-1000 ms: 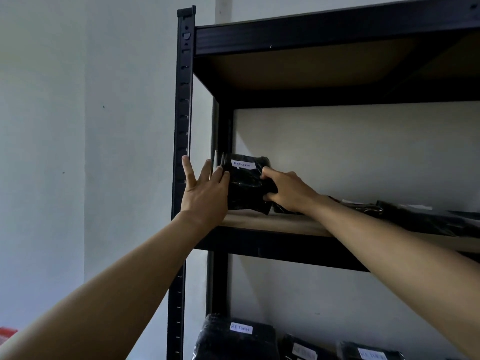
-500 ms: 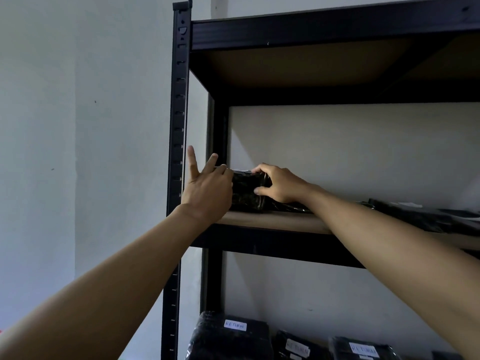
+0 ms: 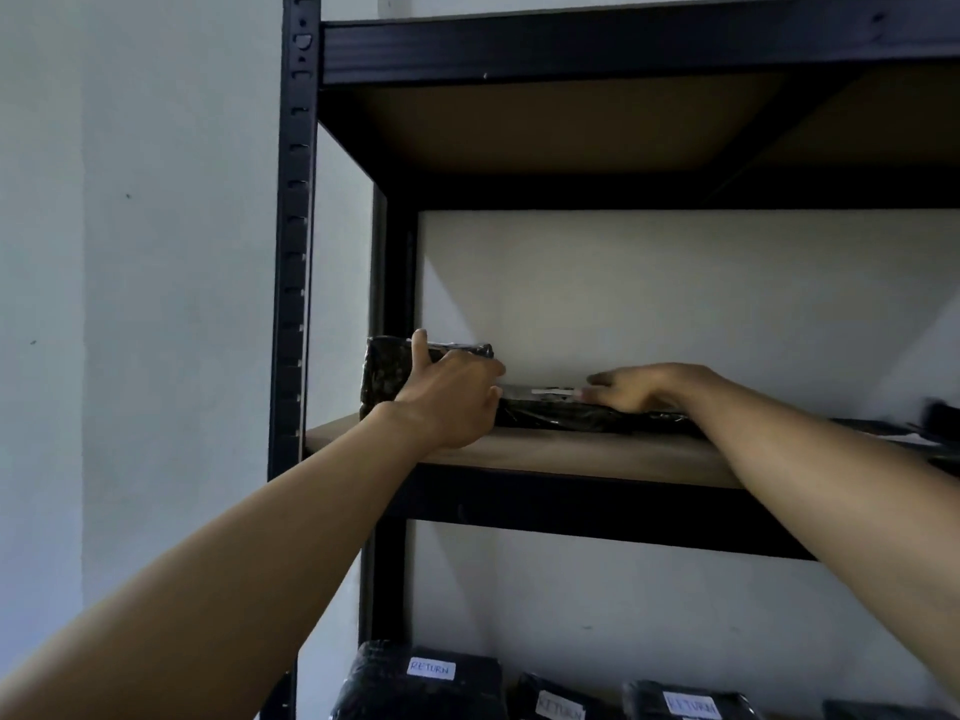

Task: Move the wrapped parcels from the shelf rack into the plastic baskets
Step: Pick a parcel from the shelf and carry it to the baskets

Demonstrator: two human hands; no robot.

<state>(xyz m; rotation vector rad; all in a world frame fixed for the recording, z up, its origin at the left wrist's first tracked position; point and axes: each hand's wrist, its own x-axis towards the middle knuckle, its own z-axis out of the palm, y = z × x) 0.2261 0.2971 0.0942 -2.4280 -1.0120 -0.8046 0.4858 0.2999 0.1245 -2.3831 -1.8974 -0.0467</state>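
A thick black wrapped parcel (image 3: 387, 371) stands at the left end of the wooden shelf board (image 3: 571, 452) of the black rack. My left hand (image 3: 452, 394) grips its right side, thumb up over the top edge. Beside it lies a flat black parcel with a white label (image 3: 550, 405). My right hand (image 3: 631, 387) rests on top of that flat parcel, fingers stretched toward the label and blurred. No basket is in view.
More flat black parcels (image 3: 883, 428) lie further right on the same shelf. On the shelf below stand several black parcels with white "RETURN" labels (image 3: 431, 670). The rack's black upright post (image 3: 293, 241) is left of my left hand; a white wall is behind.
My right hand has let go of the thick parcel and moved right onto the flat parcel. My left hand went from open beside the thick parcel to gripping it.
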